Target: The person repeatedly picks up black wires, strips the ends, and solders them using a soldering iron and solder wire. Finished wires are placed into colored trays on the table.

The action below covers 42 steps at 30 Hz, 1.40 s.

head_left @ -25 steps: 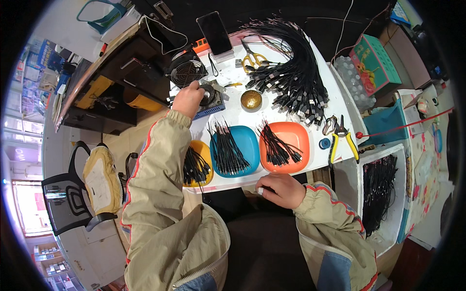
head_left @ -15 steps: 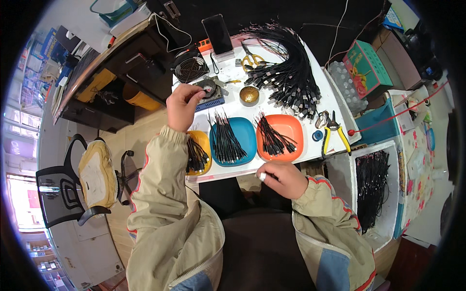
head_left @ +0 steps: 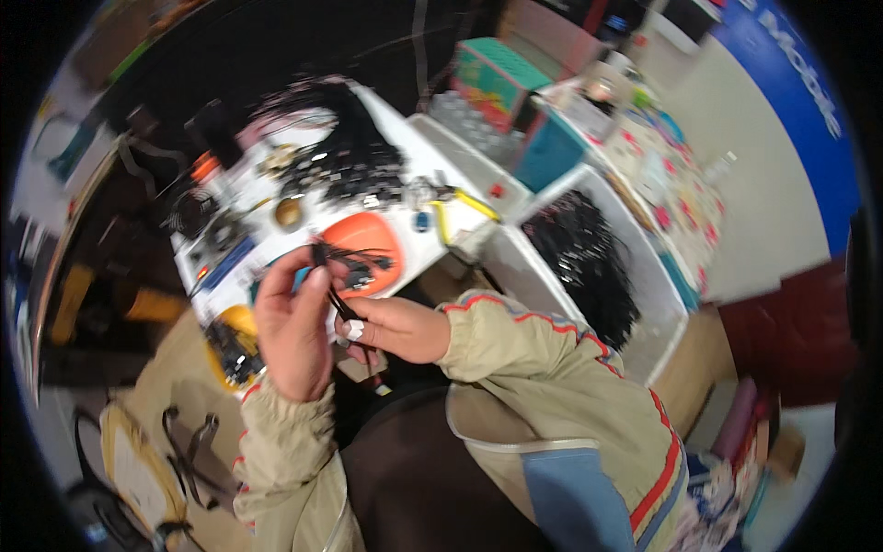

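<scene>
Over the table's front edge, my left hand (head_left: 292, 327) is closed on the upper part of some short black cables (head_left: 338, 305). My right hand (head_left: 405, 327), with something white around its thumb, pinches the same cables lower down; their ends hang below it. Just behind my hands is an orange tray (head_left: 393, 248) with black cables in it. To the left, a yellow tray (head_left: 218, 357) holds more cables with connectors. My left hand mostly hides a blue tray. Motion blur makes the number of held cables unclear.
At the back of the table lies a large heap of black cables (head_left: 354, 152). Yellow-handled pliers (head_left: 460, 207) and a small gold bowl (head_left: 288, 213) are on the table. To the right stands a white foam box (head_left: 671, 327) full of cables. An office chair (head_left: 138, 460) is at lower left.
My left hand has come down from beside the small dark pot to meet my right hand, and both now hold black cables. The view has turned to the right.
</scene>
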Each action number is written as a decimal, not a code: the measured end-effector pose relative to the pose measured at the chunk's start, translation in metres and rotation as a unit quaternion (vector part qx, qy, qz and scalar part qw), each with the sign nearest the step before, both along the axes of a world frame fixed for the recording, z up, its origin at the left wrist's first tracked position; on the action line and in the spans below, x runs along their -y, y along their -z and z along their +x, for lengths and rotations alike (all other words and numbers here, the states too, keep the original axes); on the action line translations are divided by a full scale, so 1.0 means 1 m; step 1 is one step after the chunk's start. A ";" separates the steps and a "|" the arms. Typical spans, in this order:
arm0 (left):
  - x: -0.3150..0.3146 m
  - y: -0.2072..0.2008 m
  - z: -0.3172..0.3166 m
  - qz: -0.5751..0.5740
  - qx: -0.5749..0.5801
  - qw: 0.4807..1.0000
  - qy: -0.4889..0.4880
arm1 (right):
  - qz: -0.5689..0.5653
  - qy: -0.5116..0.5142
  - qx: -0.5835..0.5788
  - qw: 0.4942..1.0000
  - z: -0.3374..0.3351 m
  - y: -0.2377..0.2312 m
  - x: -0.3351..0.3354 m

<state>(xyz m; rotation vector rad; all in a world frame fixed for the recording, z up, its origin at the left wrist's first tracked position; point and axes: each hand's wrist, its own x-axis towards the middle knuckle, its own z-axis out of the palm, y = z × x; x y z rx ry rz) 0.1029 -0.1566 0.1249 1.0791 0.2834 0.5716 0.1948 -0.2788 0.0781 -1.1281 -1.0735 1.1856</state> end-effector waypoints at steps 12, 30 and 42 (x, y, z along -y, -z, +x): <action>-0.029 0.074 -0.038 0.043 -0.165 0.985 0.039 | -0.266 0.397 0.342 0.809 0.120 -0.163 0.266; -0.143 0.124 -0.113 0.504 -0.404 0.680 -0.348 | -0.355 0.467 0.498 0.639 0.341 -0.116 0.568; -0.211 0.157 -0.116 0.424 -0.467 0.656 -0.414 | -0.411 0.400 0.465 0.674 0.345 0.181 0.438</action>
